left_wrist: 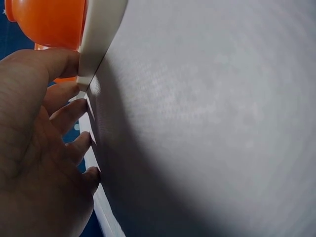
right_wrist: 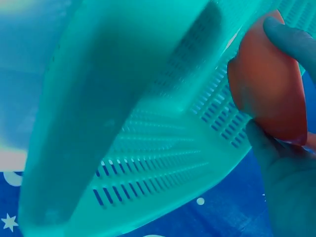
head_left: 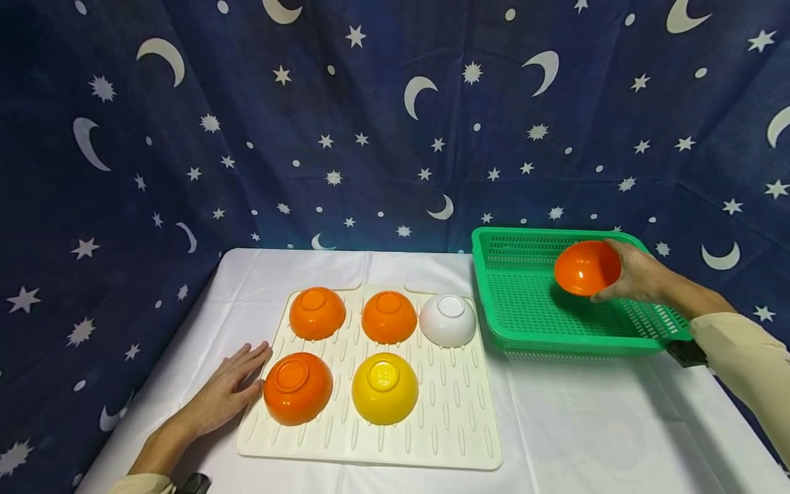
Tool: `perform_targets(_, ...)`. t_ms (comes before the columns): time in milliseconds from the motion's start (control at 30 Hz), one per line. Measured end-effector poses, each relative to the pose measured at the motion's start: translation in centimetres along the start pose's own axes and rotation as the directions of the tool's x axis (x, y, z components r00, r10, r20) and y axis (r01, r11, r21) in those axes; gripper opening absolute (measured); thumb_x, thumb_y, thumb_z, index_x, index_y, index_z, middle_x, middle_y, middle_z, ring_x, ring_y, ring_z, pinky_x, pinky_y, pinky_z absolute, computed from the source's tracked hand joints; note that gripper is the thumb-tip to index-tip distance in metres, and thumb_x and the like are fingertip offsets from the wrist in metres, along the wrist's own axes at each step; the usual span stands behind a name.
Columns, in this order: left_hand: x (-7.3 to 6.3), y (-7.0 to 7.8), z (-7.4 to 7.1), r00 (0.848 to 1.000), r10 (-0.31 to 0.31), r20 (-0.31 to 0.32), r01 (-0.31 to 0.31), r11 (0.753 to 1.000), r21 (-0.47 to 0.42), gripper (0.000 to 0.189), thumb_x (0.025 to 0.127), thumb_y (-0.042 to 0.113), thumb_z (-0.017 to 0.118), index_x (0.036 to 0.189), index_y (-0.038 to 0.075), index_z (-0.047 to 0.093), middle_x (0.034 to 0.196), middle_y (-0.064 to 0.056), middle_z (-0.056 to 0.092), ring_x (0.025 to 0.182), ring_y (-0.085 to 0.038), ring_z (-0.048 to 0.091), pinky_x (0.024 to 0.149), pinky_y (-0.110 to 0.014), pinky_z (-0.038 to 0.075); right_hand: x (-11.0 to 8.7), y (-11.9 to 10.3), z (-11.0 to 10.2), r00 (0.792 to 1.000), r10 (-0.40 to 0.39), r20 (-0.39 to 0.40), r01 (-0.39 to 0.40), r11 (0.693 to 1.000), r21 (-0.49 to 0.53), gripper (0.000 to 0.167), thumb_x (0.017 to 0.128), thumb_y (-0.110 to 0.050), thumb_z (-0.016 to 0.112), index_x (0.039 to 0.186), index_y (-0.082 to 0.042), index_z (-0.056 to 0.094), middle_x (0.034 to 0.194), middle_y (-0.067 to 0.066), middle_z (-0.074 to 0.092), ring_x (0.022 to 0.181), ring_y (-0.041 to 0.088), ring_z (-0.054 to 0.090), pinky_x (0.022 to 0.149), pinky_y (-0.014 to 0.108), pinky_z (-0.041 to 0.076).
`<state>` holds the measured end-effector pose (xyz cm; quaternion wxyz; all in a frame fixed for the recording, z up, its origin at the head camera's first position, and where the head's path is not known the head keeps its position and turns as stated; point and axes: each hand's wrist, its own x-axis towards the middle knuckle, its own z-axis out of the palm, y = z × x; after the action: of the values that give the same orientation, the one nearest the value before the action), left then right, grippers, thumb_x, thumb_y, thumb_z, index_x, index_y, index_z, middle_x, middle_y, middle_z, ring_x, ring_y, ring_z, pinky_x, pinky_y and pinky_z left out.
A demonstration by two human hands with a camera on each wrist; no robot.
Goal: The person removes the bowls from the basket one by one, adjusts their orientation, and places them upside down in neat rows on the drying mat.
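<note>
My right hand (head_left: 638, 273) grips an orange bowl (head_left: 586, 267) by its side, with the thumb on one face and fingers round the other. The bowl hangs tilted over the green basket (head_left: 524, 312), its inside toward the head camera. In the right wrist view the same orange bowl (right_wrist: 269, 81) shows its outer side and foot ring. My left hand (head_left: 225, 387) lies at the left edge of the cream drying mat (head_left: 444, 432), fingers extended and thumb at the mat's edge. Nearest to it is an upside-down orange bowl (head_left: 297, 389) on the mat.
Also upside down on the mat are two more orange bowls (head_left: 317, 313) in the back row, a white bowl (head_left: 448, 320) at back right and a yellow bowl (head_left: 385, 389) in front. White cloth (head_left: 574, 425) covers the table. A dark starry curtain (head_left: 370, 103) hangs behind.
</note>
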<state>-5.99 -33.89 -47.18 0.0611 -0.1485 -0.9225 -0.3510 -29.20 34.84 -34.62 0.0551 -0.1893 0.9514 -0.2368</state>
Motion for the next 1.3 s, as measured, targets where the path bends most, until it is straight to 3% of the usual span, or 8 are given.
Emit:
perform_targets(233,-0.1,0.1,0.1,1.000,-0.014,0.007,0.014,1.000,-0.003,0.053,0.095,0.011,0.069,0.143,-0.006,0.053,0.151,-0.028,0.044,0.139,-0.060,0.026,0.104,-0.081,0.012,-0.8,-1.5,0.4,1.000,-0.022,-0.017,0.022,0.998,0.054,0.125,0.064,-0.013,0.098,0.149,0.022,0.014,0.137,0.043,0.034,0.117,0.057,0.042,0.092,0.073,0.043)
perform_targets(667,0.7,0.3,0.1,1.000,0.001,0.020,-0.001,1.000,0.008,0.053,0.096,0.012,0.068,0.144,-0.004,0.053,0.151,-0.027,0.044,0.139,-0.059,0.026,0.104,-0.081,0.013,-3.7,-3.2,1.0,0.988,-0.099,-0.117,0.100,0.995,0.000,0.122,0.063,-0.021,0.100,0.148,0.019,0.023,0.135,0.042,0.035,0.113,0.057,0.044,0.086,0.076,0.044)
perform_targets(867,0.3,0.1,0.3,1.000,0.004,0.006,-0.004,1.000,0.007,0.052,0.095,0.012,0.068,0.143,-0.004,0.054,0.150,-0.027,0.045,0.139,-0.060,0.027,0.104,-0.081,0.014,-4.8,-4.9,2.1,0.983,-0.084,-0.161,0.089,0.996,0.026,0.121,0.065,-0.025,0.099,0.152,0.015,0.023,0.138,0.041,0.035,0.113,0.055,0.045,0.085,0.076,0.043)
perform_targets(967,0.2,0.1,0.3,1.000,-0.002,-0.001,0.002,1.000,0.013,0.052,0.096,0.012,0.068,0.143,-0.004,0.053,0.150,-0.027,0.045,0.139,-0.059,0.027,0.104,-0.080,0.015,-5.4,-6.0,2.9,0.976,-0.094,-0.196,0.106,0.993,0.052,0.117,0.066,-0.024,0.098,0.152,0.013,0.027,0.138,0.039,0.037,0.111,0.052,0.048,0.086,0.049,0.054)
perform_targets(1100,0.1,0.4,0.0,0.999,-0.053,-0.001,0.053,0.998,0.017,0.058,0.095,0.012,0.069,0.147,-0.004,0.048,0.149,-0.030,0.044,0.140,-0.058,0.027,0.107,-0.078,0.015,-5.9,-7.3,3.6,0.967,-0.123,-0.224,0.143,0.987,0.076,0.115,0.065,-0.024,0.099,0.151,0.012,0.031,0.137,0.035,0.041,0.109,0.047,0.052,0.076,0.011,0.041)
perform_targets(1200,0.0,0.7,-0.3,0.995,-0.099,0.008,0.099,0.995,0.014,0.060,0.096,0.012,0.069,0.149,-0.004,0.045,0.149,-0.030,0.044,0.140,-0.057,0.026,0.110,-0.075,0.015,-6.2,-8.0,4.0,0.961,-0.144,-0.237,0.169,0.982,0.087,0.115,0.063,-0.023,0.100,0.151,0.011,0.033,0.137,0.034,0.043,0.109,0.047,0.053,0.076,0.006,0.038)
perform_targets(1300,-0.2,1.1,-0.6,0.992,-0.124,-0.001,0.124,0.992,0.035,0.058,0.097,0.014,0.068,0.149,-0.003,0.046,0.149,-0.029,0.045,0.140,-0.055,0.029,0.117,-0.062,0.017,-6.3,-8.6,4.3,0.955,-0.161,-0.250,0.191,0.977,0.099,0.116,0.062,-0.022,0.100,0.151,0.010,0.033,0.138,0.034,0.043,0.109,0.049,0.053,0.077,0.001,0.035)
